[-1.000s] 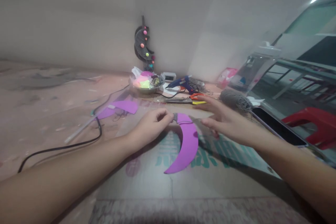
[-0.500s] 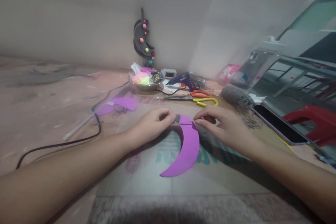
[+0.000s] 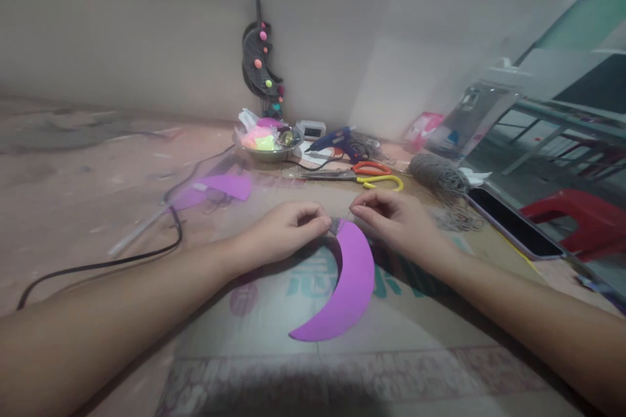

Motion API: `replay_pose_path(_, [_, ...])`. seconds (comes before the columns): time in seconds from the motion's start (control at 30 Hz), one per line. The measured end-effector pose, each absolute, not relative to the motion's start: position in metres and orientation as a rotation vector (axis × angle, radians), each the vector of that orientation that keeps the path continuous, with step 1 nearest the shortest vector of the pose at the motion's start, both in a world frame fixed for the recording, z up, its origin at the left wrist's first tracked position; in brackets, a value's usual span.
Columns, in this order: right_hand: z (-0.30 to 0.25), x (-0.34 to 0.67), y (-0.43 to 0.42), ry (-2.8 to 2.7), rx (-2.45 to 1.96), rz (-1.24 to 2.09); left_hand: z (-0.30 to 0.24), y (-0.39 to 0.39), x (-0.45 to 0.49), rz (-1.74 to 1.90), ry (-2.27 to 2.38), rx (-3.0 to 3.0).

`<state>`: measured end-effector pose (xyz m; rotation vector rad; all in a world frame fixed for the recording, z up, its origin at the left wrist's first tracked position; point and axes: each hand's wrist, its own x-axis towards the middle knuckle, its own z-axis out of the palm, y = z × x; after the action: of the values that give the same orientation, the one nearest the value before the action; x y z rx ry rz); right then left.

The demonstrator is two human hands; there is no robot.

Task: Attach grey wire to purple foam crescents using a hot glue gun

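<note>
A purple crescent moon cutout point(image 3: 356, 280) hangs over the cardboard, its lower tip pointing left. Grey yarn point(image 3: 335, 226) is wound round its upper tip. My left hand point(image 3: 298, 228) pinches that wrapped tip between thumb and forefinger. My right hand point(image 3: 391, 215) is closed in a pinch just right of the tip, on a thin strand of the yarn that is hard to see. A ball of grey yarn point(image 3: 435, 176) lies beyond my right hand, with loose loops beside it.
Scissors point(image 3: 337, 174), a blue glue gun point(image 3: 335, 140) and a bowl point(image 3: 268, 155) of colourful material lie behind my hands. A phone point(image 3: 513, 221) is at right, purple scraps point(image 3: 227, 186) and a black cable point(image 3: 102, 264) at left. A decorated grey crescent point(image 3: 254, 62) stands against the wall.
The crescent has turned slightly, its lower tip moving left and down. My right hand has shifted up and left, and the strand no longer crosses the crescent's front.
</note>
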<state>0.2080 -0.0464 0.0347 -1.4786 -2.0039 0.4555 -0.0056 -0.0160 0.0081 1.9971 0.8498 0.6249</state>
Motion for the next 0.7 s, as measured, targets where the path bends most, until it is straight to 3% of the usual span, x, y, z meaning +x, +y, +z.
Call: replay_pose_path(0.7, [0.0276, 0.2022, -0.0465, -1.973, -1.398, 0.498, 0.0098, -0.0168, -0.0075, 0.507, 0.819, 2.059])
